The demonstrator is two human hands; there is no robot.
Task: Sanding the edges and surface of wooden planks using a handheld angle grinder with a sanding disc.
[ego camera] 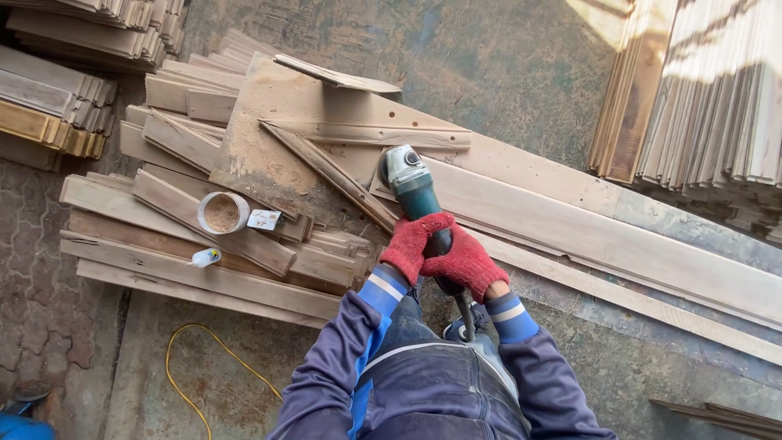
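Head view: both hands clamped on the angle grinder (pixel 413 195), left hand (pixel 413 244) just ahead of right hand (pixel 463 263). Tool's long axis runs away from the body, head resting on the long plank (pixel 603 236), which lies diagonally off to the right.

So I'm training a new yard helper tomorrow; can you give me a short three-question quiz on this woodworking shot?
1. True or false: both hands grip the angle grinder.
2. What colour are the gloves on the left hand and right hand? A green, B red, C white.
3. What lies on the concrete floor at lower left, below the plank pile?

Key: 1 true. 2 B. 3 a yellow cable.
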